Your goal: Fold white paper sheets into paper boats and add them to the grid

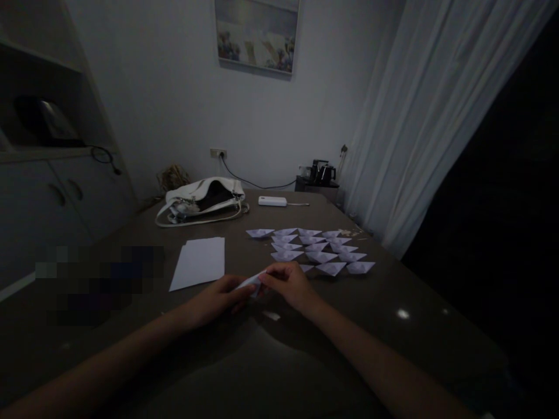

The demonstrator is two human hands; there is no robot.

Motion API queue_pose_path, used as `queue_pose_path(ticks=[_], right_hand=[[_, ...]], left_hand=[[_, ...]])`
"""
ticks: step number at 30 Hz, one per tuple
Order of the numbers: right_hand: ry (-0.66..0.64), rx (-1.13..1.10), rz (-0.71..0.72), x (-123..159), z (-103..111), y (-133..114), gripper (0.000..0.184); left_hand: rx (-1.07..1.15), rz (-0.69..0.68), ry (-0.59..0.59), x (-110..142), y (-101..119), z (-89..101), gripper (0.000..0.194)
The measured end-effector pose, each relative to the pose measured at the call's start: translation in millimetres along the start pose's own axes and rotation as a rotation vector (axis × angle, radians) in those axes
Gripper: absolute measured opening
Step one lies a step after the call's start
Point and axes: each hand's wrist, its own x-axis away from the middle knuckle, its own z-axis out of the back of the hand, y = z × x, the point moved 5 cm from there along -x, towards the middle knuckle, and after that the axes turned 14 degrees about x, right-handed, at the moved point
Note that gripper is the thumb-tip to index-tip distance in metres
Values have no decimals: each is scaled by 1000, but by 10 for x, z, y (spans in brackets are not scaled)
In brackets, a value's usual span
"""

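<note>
My left hand [216,301] and my right hand [289,282] meet over the dark table [414,326], both pinching a small folded piece of white paper [251,283]. The paper is partly hidden by my fingers. Just beyond my right hand lie several folded white paper boats [312,247] in rows. A stack of flat white sheets [200,262] rests to the left of my hands.
A white handbag [201,199] lies at the far side of the table, with a white power bank [272,201] to its right. A kettle [322,172] stands on a low stand by the curtain [428,116]. A cabinet [52,192] lines the left wall.
</note>
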Motion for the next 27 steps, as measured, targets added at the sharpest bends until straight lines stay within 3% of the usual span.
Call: queue_pose_path(ticks=[4, 23, 27], right_hand=[[16, 20, 5, -2, 18, -26, 17], [-30, -3, -22, 8, -20, -46, 19], [-3, -7, -48, -3, 10, -25, 18]], left_hand=[[41, -2, 28, 27, 30, -21, 60], [-48, -50, -115, 4, 58, -84, 58], [22, -7, -72, 21, 31, -51, 59]])
